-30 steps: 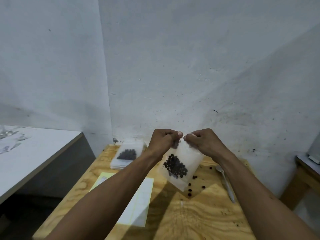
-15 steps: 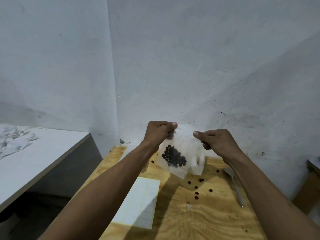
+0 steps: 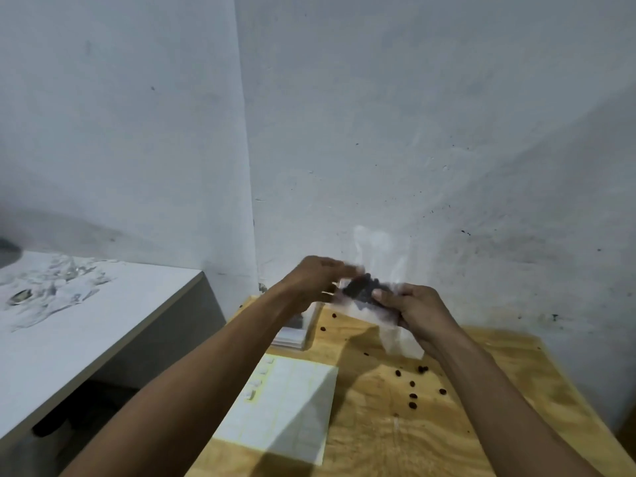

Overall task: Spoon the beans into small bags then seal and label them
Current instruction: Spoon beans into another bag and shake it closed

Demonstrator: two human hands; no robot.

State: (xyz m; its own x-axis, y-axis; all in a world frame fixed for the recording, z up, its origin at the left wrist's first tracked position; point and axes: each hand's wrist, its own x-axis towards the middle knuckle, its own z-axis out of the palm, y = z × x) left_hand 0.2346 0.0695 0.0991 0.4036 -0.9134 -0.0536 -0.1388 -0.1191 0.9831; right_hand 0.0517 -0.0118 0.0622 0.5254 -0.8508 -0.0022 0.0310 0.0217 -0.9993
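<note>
Your left hand (image 3: 318,278) and right hand (image 3: 414,311) both hold the small clear bag (image 3: 370,301) above the far part of the wooden desk (image 3: 395,442). The bag lies between the two grips, tipped over and blurred, its dark beans (image 3: 361,290) bunched just beside your right thumb. Your right grip curls round the bag's lower end, thumb pressed on top. Your left grip is smeared by motion; its fingers reach to the bag's upper edge, but whether they pinch it I cannot tell.

Under the bag, loose beans (image 3: 413,395) are scattered on the desk near your right forearm. A white label sheet (image 3: 285,404) lies flat near your left forearm. Behind your left wrist sits a stack of bags (image 3: 292,333), partly hidden by that arm. To your left, well apart, a grey counter (image 3: 103,321) carries crumpled clear plastic (image 3: 51,284).
</note>
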